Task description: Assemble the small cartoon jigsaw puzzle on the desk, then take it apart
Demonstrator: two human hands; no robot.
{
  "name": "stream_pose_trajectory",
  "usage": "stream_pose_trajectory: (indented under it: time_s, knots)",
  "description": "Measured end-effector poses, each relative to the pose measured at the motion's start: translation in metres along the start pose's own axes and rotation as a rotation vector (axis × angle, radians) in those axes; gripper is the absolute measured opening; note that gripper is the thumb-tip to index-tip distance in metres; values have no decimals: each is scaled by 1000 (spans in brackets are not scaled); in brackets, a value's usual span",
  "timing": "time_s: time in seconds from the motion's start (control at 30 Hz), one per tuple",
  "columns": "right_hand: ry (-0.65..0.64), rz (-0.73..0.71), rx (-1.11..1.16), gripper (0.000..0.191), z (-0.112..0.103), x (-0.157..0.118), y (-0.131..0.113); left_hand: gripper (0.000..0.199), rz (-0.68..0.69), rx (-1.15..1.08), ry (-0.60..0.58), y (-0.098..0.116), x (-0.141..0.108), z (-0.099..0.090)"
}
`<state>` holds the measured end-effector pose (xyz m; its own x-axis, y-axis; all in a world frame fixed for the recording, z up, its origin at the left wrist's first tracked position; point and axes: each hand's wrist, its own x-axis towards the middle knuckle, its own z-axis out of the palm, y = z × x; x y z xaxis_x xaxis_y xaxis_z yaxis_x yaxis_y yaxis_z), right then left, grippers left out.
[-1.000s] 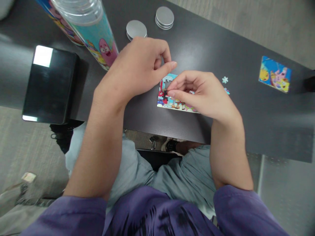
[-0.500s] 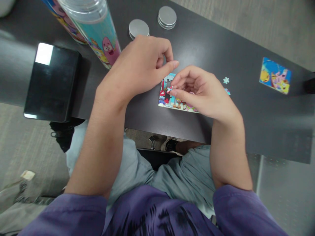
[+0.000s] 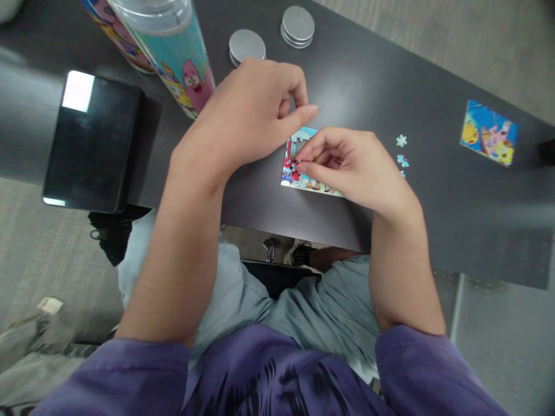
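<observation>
The flat, rectangular, multicoloured jigsaw puzzle [image 3: 289, 178] lies roughly lengthwise left-to-right on the smooth dark grey table [image 3: 260, 202], their right hand [image 3: 352, 164] nearer, pinching 1 tiny flat piece [image 3: 298, 163] over its left half, left hand [image 3: 255, 110] loosely curled, seemingly nothing gripped.

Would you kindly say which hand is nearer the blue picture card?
The right hand, left of the card; the left hand is farther left.
</observation>
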<state>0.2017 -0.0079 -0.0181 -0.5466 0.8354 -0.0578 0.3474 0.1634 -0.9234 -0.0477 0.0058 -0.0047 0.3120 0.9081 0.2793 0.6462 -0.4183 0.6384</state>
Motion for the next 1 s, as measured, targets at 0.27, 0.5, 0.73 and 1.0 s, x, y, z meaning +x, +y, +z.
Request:
stream_pose_trajectory:
  time_s: [0.27,0.5,0.73,1.0]
  knots:
    - [10,-57,-74,7,1,4,2,17,1,-51,45,-3,0,2]
    - [20,-84,-212,12,-4,5,-2,11,-27,19,-41,0,0,-2]
    - [179,-12,-181,17,-10,1,-5,11,-32,-30,-34,1,-2,-6]
    - [430,-57,-165,39,-67,-25,-26,31,-121,-46,-250,-10,-1,-8]
